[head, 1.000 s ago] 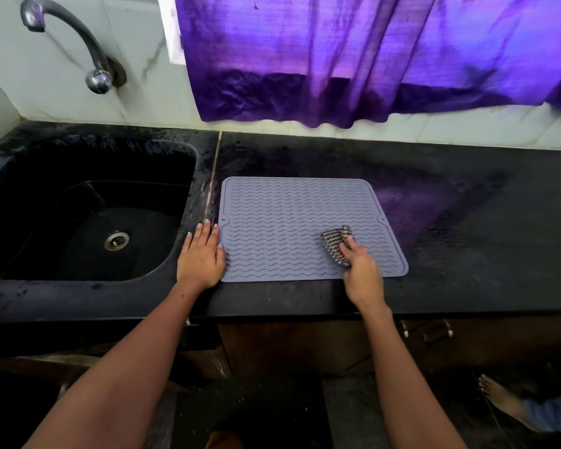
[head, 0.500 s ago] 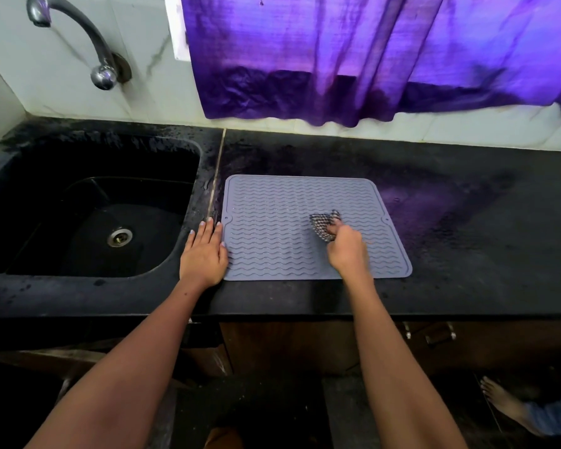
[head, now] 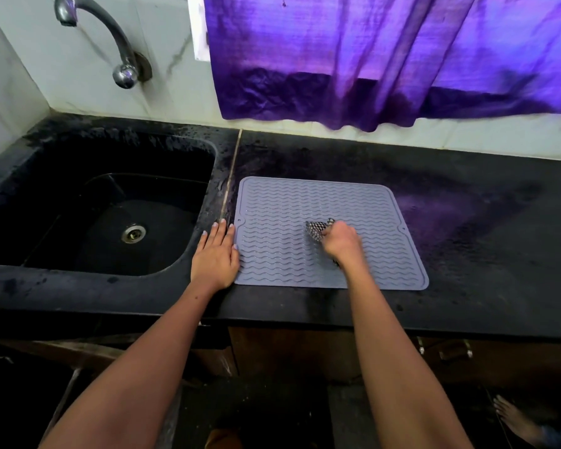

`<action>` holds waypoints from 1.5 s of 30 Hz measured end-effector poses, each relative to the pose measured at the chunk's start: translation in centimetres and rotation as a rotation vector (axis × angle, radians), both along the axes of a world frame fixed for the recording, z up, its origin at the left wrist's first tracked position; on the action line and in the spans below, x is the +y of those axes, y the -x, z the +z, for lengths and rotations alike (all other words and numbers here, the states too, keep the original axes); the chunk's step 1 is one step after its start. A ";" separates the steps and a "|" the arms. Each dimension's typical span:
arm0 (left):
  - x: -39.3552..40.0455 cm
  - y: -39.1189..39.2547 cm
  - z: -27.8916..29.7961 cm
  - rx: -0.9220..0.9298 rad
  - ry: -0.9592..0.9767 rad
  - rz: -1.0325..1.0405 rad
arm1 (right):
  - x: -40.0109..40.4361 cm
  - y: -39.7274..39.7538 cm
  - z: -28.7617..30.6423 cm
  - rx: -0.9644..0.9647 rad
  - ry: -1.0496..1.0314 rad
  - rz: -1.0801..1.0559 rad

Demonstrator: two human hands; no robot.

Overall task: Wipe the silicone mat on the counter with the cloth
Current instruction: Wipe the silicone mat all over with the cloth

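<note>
Mat: silicone mat (head: 305,205), grey with wavy ridges, lies flat on the black counter (head: 467,254) at frame centre, just right of the sink (head: 94,205).
Cloth: I see my right hand (head: 342,243) curled around the checked cloth (head: 318,228), pressing it onto the mat's middle.
Left hand: my left hand (head: 216,257) lies flat, fingers straight, at the mat's left edge.
Background: faucet (head: 110,43) upper left, purple curtain (head: 370,59) above.

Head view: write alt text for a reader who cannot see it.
A person's right hand grips a checked cloth against the middle of a grey ribbed silicone mat on a black counter, while the left hand lies flat at the mat's left edge. A black sink sits to the left, under a metal tap.
</note>
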State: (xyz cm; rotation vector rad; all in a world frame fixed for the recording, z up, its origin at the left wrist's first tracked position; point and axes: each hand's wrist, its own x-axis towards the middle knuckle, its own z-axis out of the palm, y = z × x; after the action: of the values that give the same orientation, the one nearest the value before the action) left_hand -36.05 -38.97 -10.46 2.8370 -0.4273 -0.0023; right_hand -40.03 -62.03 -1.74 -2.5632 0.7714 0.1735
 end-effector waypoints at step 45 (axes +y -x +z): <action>0.2 -0.3 -0.2 -0.032 0.054 0.004 | 11.7 0.2 -3.8 -0.148 0.277 0.477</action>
State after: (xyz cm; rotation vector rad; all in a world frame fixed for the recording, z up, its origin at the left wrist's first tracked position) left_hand -35.75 -38.78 -10.70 2.7880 -0.4225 0.0543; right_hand -40.25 -50.33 -5.53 -2.9453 0.1243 0.0232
